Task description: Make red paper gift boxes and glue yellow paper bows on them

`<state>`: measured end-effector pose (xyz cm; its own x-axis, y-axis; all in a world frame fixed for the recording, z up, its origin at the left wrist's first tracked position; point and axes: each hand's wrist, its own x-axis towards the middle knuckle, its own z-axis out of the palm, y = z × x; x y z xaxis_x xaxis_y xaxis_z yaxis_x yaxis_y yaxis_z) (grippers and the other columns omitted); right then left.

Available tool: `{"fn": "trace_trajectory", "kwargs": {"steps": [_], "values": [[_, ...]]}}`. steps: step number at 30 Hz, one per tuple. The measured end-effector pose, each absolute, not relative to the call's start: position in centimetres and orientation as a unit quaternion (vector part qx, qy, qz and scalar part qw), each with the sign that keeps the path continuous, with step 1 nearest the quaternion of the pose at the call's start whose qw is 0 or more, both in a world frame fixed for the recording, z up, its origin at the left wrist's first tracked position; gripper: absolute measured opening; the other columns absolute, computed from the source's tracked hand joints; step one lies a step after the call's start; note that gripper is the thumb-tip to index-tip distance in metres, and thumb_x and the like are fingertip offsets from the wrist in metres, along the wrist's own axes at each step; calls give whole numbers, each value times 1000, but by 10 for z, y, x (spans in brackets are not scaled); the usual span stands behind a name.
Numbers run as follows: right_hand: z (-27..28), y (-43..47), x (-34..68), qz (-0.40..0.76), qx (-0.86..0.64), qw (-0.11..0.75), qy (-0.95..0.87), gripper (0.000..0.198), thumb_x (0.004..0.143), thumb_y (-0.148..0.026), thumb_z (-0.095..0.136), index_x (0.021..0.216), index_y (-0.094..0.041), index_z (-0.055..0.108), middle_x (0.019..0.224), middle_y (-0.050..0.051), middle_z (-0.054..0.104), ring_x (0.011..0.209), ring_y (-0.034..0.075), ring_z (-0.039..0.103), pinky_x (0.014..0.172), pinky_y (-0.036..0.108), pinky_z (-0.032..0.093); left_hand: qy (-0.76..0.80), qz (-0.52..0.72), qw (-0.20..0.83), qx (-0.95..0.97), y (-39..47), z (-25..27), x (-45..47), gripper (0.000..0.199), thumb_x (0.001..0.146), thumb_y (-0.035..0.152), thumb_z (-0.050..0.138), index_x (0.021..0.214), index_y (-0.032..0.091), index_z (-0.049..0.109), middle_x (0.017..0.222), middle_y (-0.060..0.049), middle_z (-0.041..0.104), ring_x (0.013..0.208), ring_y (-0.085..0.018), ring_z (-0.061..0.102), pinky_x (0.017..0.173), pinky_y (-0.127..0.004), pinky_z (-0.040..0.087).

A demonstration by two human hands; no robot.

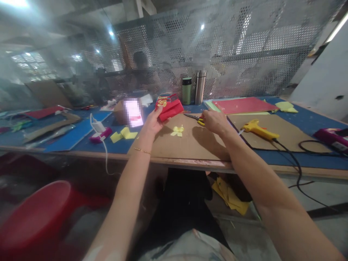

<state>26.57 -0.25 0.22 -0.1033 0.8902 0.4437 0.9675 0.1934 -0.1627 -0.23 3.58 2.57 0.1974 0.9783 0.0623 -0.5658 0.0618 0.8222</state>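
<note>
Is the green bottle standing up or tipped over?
Standing up: the green bottle is upright on the blue table, with its black lid at the top, beside the silver bottle.

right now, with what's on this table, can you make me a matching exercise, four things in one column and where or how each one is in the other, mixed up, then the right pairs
Things
1. red piece
2. yellow-handled tool
3. glue gun
4. green bottle

Places and states
A. standing upright beside a steel bottle
B. in the right hand
C. lying down, with a black cord at its end
D. in the left hand

Right pairs
1-D
2-B
3-C
4-A
</note>
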Motion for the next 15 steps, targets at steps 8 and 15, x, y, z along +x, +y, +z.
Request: {"fn": "trace_trajectory", "kwargs": {"steps": [8, 15], "values": [[14, -15, 227, 297, -397, 479, -724, 43, 97, -55, 58, 119, -20, 66, 110, 9, 73, 65, 14, 66, 59, 28, 53, 274, 521, 666, 459, 31, 20, 4, 20, 90, 23, 80, 108, 19, 71, 105, -8, 78, 83, -19, 74, 60, -24, 59], [17, -16, 239, 22, -605, 375, -703, 39, 96, -42, 64, 65, -19, 57, 60, 1, 57, 63, 15, 50, 61, 31, 33, 276, 609, 603, 434, 34, 27, -2, 16, 91, 29, 78, 104, 25, 69, 111, -4, 77, 90, -18, 74, 60, -23, 59]]}}
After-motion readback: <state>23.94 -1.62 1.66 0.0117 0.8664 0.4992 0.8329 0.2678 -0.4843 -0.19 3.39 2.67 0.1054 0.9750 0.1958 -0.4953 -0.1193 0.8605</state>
